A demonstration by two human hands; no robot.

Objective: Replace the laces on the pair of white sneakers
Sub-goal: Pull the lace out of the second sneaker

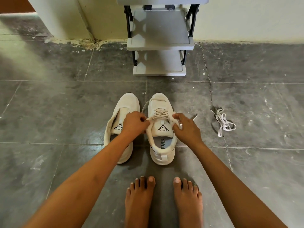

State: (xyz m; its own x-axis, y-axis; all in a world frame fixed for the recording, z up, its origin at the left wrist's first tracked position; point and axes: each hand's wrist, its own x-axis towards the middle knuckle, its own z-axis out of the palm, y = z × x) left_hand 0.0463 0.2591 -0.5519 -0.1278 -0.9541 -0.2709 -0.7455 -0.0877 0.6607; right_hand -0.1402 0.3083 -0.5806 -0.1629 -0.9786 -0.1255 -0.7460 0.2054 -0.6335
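White lace (160, 112) is pinched in our left hand (134, 122) and right hand (185, 127) at the floor-standing laced sneaker (162, 155), beside its laceless mate (126, 101); we seem mid-unlacing, next easing each crossing loose, spare lace (224, 123) lying beyond.

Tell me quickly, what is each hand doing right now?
Left hand: closed, pinching the lace of the laced sneaker.
Right hand: closed, pinching the same lace on the other side.
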